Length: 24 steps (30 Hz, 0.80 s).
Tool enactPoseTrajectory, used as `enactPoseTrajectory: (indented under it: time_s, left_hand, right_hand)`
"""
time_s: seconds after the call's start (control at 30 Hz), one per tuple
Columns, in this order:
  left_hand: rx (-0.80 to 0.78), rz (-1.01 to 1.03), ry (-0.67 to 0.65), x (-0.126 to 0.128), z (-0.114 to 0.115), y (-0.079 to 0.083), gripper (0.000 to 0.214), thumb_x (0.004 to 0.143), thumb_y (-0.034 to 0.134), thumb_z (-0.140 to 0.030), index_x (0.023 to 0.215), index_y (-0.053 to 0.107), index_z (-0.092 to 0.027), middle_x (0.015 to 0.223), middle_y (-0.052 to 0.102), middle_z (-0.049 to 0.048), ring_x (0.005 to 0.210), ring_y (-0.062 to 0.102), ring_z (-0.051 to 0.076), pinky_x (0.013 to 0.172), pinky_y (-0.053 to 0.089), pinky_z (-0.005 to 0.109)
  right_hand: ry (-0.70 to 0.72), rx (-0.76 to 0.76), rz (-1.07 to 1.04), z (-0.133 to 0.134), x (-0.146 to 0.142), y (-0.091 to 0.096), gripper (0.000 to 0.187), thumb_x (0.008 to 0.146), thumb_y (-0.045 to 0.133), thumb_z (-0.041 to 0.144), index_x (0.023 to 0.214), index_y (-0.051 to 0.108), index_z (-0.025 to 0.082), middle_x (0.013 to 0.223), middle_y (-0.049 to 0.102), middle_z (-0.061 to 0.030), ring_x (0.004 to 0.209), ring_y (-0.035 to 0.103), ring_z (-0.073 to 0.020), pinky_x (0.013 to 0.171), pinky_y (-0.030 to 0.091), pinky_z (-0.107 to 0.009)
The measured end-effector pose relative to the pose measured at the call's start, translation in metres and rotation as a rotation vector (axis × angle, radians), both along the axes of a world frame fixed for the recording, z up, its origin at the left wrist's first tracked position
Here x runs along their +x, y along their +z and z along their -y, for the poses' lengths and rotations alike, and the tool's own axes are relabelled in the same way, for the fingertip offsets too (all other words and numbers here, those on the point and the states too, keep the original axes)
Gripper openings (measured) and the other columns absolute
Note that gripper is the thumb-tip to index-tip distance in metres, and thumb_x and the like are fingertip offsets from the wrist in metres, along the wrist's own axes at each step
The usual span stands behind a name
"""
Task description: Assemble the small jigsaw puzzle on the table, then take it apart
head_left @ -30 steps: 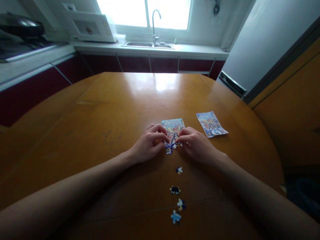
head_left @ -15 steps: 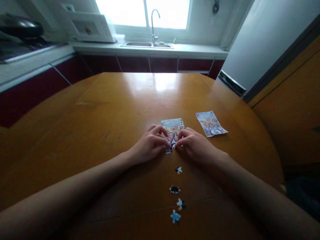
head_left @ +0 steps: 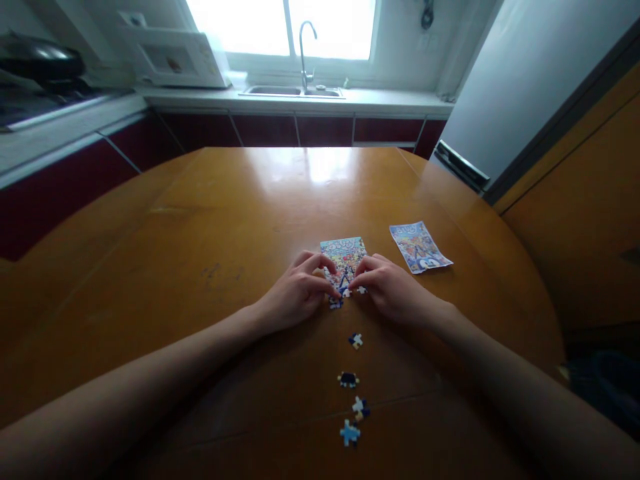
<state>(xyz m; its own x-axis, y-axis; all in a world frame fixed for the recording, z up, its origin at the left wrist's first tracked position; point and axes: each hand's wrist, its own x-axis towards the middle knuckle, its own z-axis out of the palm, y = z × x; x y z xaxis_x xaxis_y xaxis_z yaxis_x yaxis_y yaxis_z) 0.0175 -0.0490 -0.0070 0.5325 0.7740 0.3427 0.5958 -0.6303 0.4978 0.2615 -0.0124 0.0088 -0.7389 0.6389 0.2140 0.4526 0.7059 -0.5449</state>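
Note:
A partly assembled jigsaw puzzle, printed in many colours, lies flat on the table between my hands. My left hand curls over its left side, fingers and thumb closed at the lower edge. From the right, my right hand pinches a puzzle piece at that same edge; the fingertips partly hide it. Loose pieces lie in a line towards me: a white and dark blue piece, a dark piece, another white and dark piece and a light blue piece.
A creased picture sheet with a similar print lies to the right of the puzzle. The wooden table has a rounded edge. Beyond it are a counter with a sink, a microwave, a wok and a fridge.
My hands stay at the puzzle's lower edge, with only slight finger movement. The whole view has shifted a little; the loose pieces lie as before.

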Motion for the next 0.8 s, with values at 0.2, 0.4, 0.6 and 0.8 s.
enactPoseTrajectory:
  time_s: [0.2, 0.4, 0.6, 0.8]
  left_hand:
    - [-0.049, 0.036, -0.007, 0.000, -0.002, 0.001, 0.026, 0.086, 0.063, -0.012, 0.088, 0.078, -0.033, 0.113, 0.061, 0.0021, 0.109, 0.049, 0.023, 0.099, 0.043, 0.044]
    - [-0.035, 0.099, 0.039, 0.002, 0.001, 0.005, 0.017, 0.085, 0.064, -0.016, 0.094, 0.074, -0.027, 0.109, 0.061, 0.0032, 0.107, 0.051, 0.022, 0.097, 0.044, 0.041]
    - [-0.072, 0.028, 0.004, 0.004, 0.002, 0.006, 0.033, 0.077, 0.073, -0.024, 0.109, 0.067, -0.027, 0.117, 0.059, 0.0041, 0.115, 0.047, 0.026, 0.105, 0.041, 0.046]
    - [-0.074, 0.019, 0.004, 0.003, 0.003, 0.006, 0.030, 0.078, 0.073, -0.024, 0.108, 0.068, -0.028, 0.117, 0.059, 0.0038, 0.115, 0.048, 0.026, 0.104, 0.041, 0.046]
  right_hand:
    - [-0.237, 0.029, -0.208, -0.011, 0.008, 0.005, 0.034, 0.083, 0.050, -0.001, 0.090, 0.076, 0.019, 0.089, 0.068, -0.0059, 0.086, 0.061, -0.0189, 0.078, 0.047, -0.033]
    - [-0.341, 0.053, -0.284, -0.012, 0.014, 0.015, 0.027, 0.084, 0.052, 0.004, 0.082, 0.074, 0.018, 0.082, 0.069, -0.0051, 0.076, 0.061, -0.0172, 0.068, 0.044, -0.031]
    - [-0.338, 0.049, -0.274, -0.012, 0.014, 0.016, 0.024, 0.083, 0.053, 0.007, 0.081, 0.074, 0.019, 0.081, 0.070, -0.0044, 0.072, 0.059, -0.0160, 0.065, 0.043, -0.031]
    - [-0.331, 0.028, -0.271, -0.011, 0.013, 0.016, 0.021, 0.083, 0.055, 0.011, 0.080, 0.074, 0.019, 0.079, 0.069, -0.0044, 0.070, 0.058, -0.0159, 0.065, 0.043, -0.031]
